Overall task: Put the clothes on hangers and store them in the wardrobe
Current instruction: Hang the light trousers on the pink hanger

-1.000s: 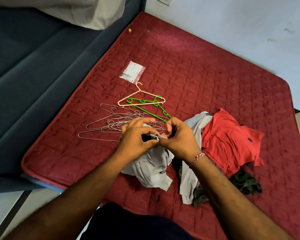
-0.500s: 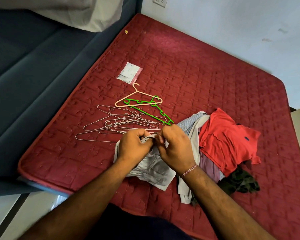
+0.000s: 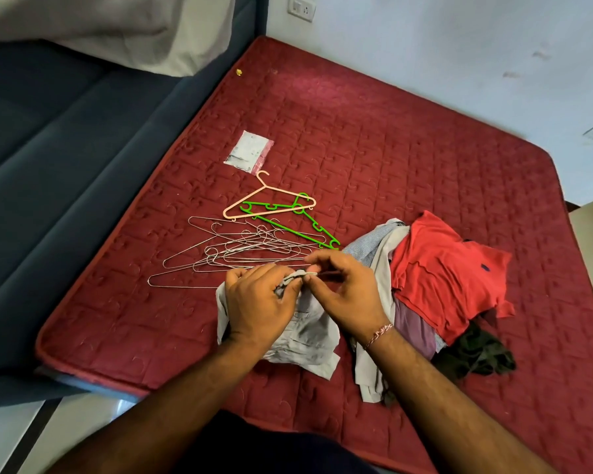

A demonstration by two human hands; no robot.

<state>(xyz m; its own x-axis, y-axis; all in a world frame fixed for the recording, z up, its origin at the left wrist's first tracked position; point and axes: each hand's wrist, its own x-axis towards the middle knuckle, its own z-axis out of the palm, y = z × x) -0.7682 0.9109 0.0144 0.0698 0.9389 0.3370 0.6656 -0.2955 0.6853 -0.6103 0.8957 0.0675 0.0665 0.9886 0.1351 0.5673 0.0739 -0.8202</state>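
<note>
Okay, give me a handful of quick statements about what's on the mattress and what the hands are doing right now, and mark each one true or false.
1. Both hands pinch the grey garment. True: the left hand and right hand gather its bunched top edge.
2. The green hanger hangs on a wardrobe rail. False: it lies on the red mattress, crossing the pink hanger.
3. The red shirt tops the clothes pile to the right of the hands. True.
4. The wire hangers sit right of the red shirt. False: they lie to its left.
5. A bracelet is on the left wrist. False: the right wrist.
</note>
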